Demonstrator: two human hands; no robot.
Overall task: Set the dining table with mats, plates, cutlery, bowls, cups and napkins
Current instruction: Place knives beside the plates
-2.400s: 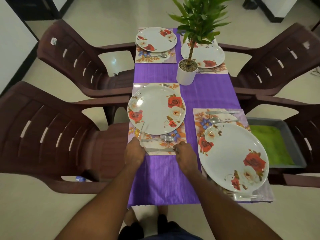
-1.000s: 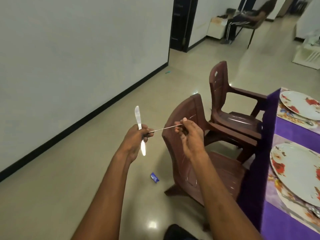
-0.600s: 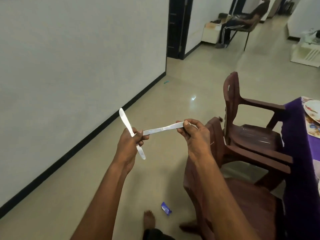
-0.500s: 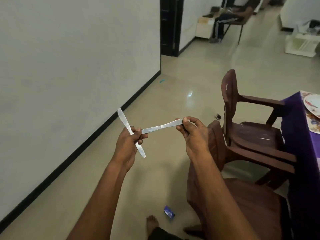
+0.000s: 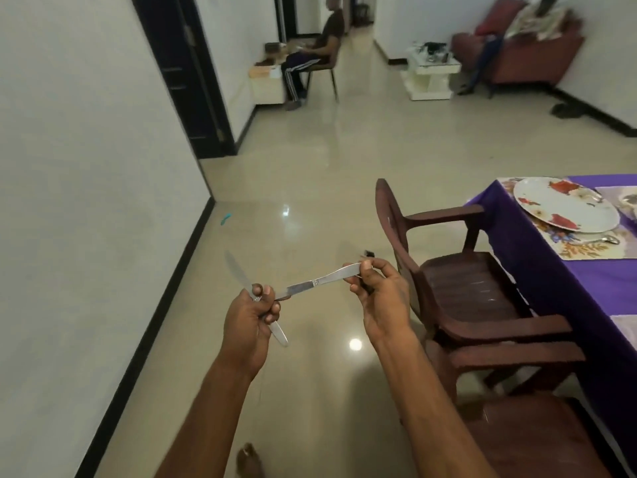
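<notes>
Left hand point(image 5: 250, 313) grips one knife point(image 5: 238, 274) — blade up-left; right hand point(image 5: 379, 298) pinches second knife point(image 5: 317, 281) by its handle, lying crosswise.

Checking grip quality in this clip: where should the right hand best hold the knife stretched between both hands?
Judging by its pose, the knife is best held at its broad handle end, from the right, where the right hand pinches it. The narrower blade end points left into the left hand, which also grips a second knife.
</notes>
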